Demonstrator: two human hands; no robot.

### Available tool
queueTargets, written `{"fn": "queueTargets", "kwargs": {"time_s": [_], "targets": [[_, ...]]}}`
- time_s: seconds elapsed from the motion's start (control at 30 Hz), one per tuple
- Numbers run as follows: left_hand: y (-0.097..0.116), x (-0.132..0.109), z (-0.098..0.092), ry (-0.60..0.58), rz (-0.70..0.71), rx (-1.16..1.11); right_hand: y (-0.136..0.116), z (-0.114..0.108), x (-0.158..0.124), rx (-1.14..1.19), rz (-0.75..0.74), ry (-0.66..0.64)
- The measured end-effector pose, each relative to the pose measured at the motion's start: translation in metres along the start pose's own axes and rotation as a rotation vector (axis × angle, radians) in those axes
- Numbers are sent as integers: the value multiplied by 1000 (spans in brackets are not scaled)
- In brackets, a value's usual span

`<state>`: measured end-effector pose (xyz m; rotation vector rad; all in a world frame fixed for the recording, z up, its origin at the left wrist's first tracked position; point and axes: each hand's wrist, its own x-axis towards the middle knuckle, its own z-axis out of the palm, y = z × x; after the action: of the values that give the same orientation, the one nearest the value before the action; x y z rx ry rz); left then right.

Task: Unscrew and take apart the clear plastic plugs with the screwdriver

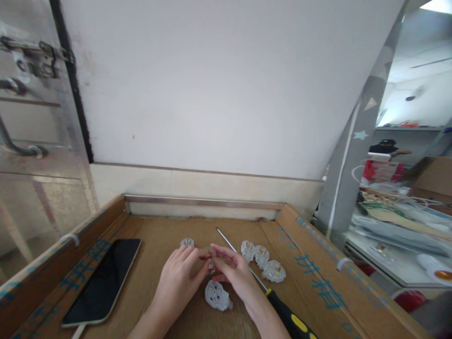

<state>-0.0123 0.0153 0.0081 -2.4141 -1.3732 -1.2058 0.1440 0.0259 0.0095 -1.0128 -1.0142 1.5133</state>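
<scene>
Between the fingertips of both hands is a small clear plastic plug part (211, 267), mostly covered by the fingers. My left hand (179, 274) pinches it from the left, and my right hand (237, 272) closes on it from the right. Just below them a translucent plug housing (218, 295) with dark holes lies on the cardboard. Another clear plug piece (187, 242) sits behind my left hand, partly hidden. To the right rest three clear plug pieces (262, 256) with brass-coloured metal inside. A screwdriver (287, 314) with a black and yellow handle lies beside my right hand, its shaft partly behind that hand.
The cardboard-lined tray (158, 230) has raised sides marked with blue writing. A phone (104, 282) with a cable lies at its left. A white wall stands behind, a metal door (38, 108) at left. Beyond a grey post (353, 155), a cluttered table and a person (386, 147) appear.
</scene>
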Motion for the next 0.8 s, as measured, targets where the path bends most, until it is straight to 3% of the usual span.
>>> {"fn": "queueTargets", "kwargs": {"time_s": [0.53,0.8], "targets": [[2,2,-4,-16,-40,30,3,1,-1,-50,-50,-49],[3,1,0,-44,15,14,3,0,-1,-42,-57,-36]]}}
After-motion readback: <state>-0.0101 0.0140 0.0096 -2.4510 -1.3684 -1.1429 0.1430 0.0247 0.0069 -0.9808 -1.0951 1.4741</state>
